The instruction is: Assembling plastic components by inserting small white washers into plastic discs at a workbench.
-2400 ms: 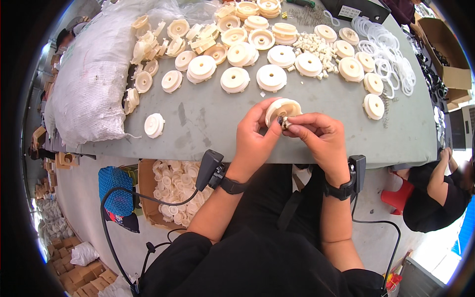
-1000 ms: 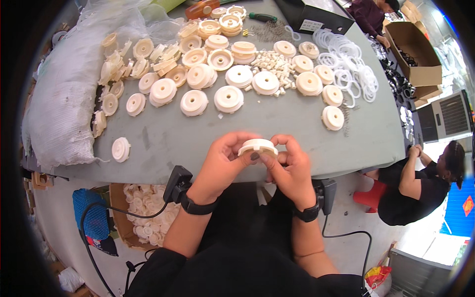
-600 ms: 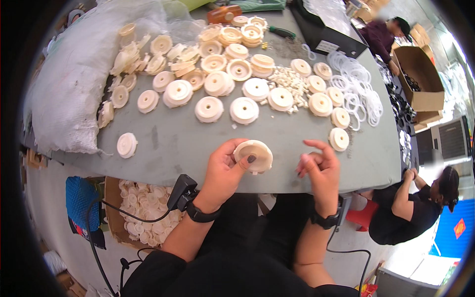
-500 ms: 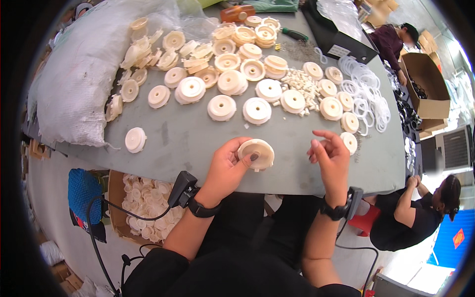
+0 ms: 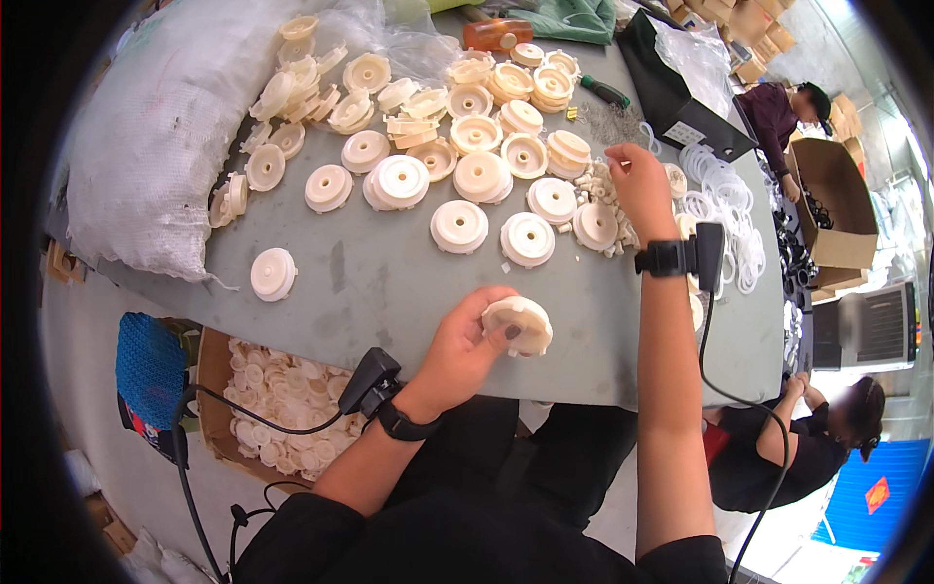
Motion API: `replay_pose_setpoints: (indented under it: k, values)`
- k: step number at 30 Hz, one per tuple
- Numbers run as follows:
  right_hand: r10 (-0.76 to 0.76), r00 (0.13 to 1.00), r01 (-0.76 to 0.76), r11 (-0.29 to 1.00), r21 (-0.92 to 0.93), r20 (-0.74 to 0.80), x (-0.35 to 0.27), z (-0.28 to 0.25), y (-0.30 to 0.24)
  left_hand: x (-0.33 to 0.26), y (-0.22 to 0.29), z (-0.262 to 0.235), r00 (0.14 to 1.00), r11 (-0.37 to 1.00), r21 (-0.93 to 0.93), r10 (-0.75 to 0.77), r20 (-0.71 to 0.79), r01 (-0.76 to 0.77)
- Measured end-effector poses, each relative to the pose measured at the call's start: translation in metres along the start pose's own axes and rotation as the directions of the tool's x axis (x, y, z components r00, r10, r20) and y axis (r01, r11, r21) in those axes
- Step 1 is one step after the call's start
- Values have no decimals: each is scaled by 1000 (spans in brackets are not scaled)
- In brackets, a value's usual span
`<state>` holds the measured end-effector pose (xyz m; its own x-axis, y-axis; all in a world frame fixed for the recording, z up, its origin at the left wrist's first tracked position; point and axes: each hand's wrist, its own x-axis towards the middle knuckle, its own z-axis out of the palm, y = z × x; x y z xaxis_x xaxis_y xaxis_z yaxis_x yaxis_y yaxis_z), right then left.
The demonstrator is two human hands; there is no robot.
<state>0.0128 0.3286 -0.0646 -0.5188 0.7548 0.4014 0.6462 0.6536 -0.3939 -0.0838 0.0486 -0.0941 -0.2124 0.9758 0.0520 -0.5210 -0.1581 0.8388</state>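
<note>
Left of white plastic rings, right hand, grasp unclear, overlaps small cream pegs; left hand grips round cream disc.

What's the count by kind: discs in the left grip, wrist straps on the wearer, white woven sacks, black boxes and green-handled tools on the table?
Cream disc in left grip: 1
Black wrist straps: 2
White woven sack: 1
Black box: 1
Green-handled tool: 1
Total: 6

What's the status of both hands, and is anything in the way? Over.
Left hand: gripping a cream flanged disc. Right hand: at the pile of small cream cylinders, grip unclear. Possible obstacle: cream wheels beside that pile.
</note>
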Motion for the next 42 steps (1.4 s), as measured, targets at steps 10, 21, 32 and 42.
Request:
replay_pose_setpoints:
  k: [10,21,32,42]
  values:
    - [149,845,-3,962,-274,514,67,13,28,-5,9,-3,999,997,-61,47,-13,-48]
    - [-23,977,-174,494,852,212,-126,-101,-143,-13,43,10,910,780,-625,259,322,-1]
    - [-131,991,32,506,862,40,-185,-113,-159,-42,52,50,966,848,-529,99,240,45]
    - [-227,970,189,490,851,-84,-203,-114,-155,-51,43,58,923,904,-408,258,285,-127]
